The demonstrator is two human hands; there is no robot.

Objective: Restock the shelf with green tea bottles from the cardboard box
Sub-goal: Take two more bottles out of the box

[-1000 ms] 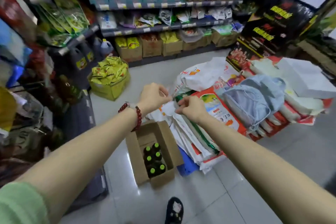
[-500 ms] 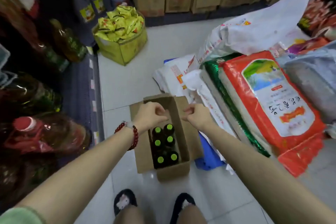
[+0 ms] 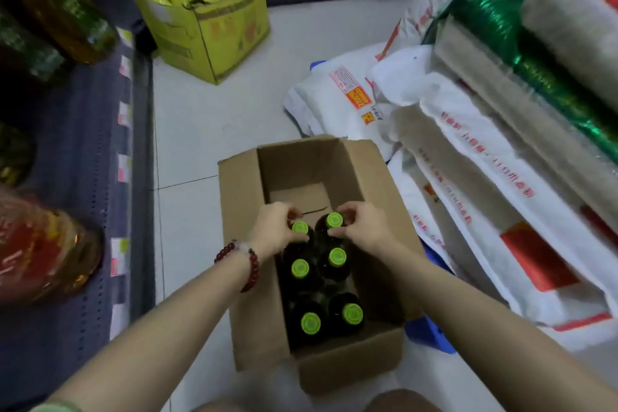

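An open cardboard box [image 3: 240, 278] stands on the tiled floor below me. Several dark green tea bottles with bright green caps stand upright in its near half; the far half is bare. My left hand [image 3: 274, 227] curls around the neck of the far-left bottle [image 3: 300, 227]. The fingers of my right hand [image 3: 359, 226] wrap around the neck of the far-right bottle [image 3: 334, 220]. Both bottles still stand in the box. A dark blue shelf [image 3: 83, 177] runs along the left.
Large oil bottles [image 3: 43, 251] lie or stand on the left shelf. A yellow carton [image 3: 214, 33] of yellow packets sits on the floor beyond the box. Stacked rice sacks [image 3: 485, 160] crowd the right side, close against the box. My knees show at the bottom edge.
I have bent down toward the box. Both hands dropped from above the box into it and closed around the necks of the two far bottles.
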